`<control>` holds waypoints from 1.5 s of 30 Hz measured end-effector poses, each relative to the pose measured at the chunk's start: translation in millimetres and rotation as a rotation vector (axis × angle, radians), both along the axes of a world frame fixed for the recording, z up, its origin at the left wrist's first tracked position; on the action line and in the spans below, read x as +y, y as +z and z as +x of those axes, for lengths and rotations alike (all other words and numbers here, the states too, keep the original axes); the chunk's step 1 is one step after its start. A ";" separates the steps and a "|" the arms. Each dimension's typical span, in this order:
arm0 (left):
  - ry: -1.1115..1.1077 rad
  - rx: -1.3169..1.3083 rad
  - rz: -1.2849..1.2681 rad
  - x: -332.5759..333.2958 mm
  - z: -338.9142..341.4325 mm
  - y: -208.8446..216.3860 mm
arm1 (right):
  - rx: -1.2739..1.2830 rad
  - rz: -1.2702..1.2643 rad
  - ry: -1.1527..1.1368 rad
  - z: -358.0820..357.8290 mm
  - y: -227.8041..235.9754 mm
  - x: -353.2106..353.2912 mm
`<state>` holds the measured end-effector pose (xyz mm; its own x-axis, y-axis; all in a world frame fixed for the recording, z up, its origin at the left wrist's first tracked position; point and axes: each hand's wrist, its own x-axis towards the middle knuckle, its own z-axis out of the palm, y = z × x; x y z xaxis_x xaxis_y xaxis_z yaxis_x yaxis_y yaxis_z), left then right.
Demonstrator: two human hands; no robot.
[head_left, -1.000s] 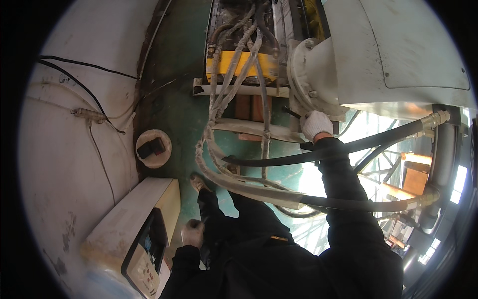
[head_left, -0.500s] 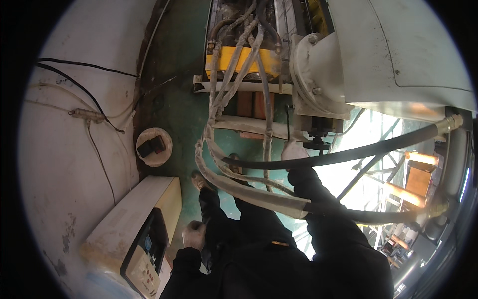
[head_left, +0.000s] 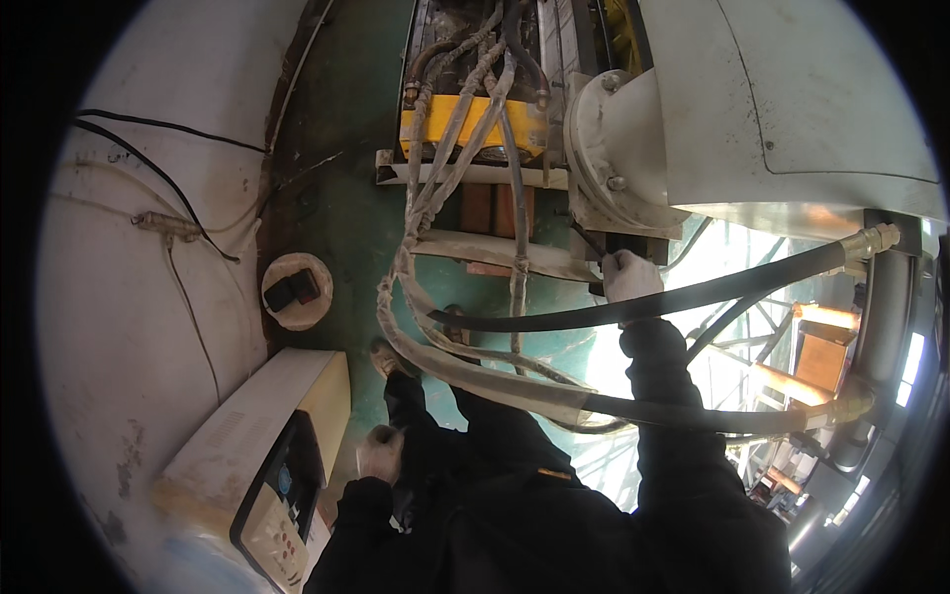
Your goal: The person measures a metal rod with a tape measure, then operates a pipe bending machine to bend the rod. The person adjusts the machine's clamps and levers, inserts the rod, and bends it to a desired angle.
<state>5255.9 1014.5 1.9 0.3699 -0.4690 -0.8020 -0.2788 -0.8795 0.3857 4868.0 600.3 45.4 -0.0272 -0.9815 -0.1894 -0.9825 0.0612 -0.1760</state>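
Note:
My right hand (head_left: 631, 277), in a pale glove, reaches in under the round bolted flange (head_left: 599, 129) of the grey machine. Its fingers are closed round a thin dark rod (head_left: 586, 238) that slants up and left out of the fist. The black handwheel below the flange is hidden behind this hand. A thick black hose (head_left: 683, 302) crosses in front of my right wrist. My left hand (head_left: 381, 453), gloved too, hangs low beside my left leg with its fingers curled in. Nothing shows in it, and it is near the white cabinet.
Dusty wrapped hoses (head_left: 465, 148) run down from the yellow-fronted machine block (head_left: 473, 121), and a second thick hose (head_left: 534, 391) loops in front of my body. At the left stand a white cabinet with a control panel (head_left: 277, 535) and a round lid (head_left: 299, 309) bearing dark blocks.
My right hand has moved right and up, over where the handwheel showed. The dark rod has gone from upright to slanted. My left hand stays low, and the view has shifted slightly.

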 end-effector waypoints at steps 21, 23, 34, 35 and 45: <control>0.003 -0.045 -0.012 15.1 3.7 -5.6 | 0.233 0.202 0.093 26.4 -107.3 53.8; -0.054 -0.066 -0.011 13.4 5.0 -5.3 | 0.265 0.318 0.058 36.8 -152.0 69.2; -0.008 -0.014 -0.098 -0.8 5.8 -11.5 | -0.072 -0.041 -0.096 2.7 -35.0 54.8; -0.012 -0.019 -0.094 -1.2 4.8 -14.4 | -0.053 -0.027 -0.072 1.2 -21.8 40.0; -0.020 0.000 -0.138 7.0 0.8 -17.4 | 0.267 0.220 0.110 23.5 8.3 -50.5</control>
<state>5256.6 1021.5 -15.5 0.3591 -0.5818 -0.7298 -0.2953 -0.8126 0.5025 4891.5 549.8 53.7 -0.0005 -0.9180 -0.3966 -0.9949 -0.0396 0.0929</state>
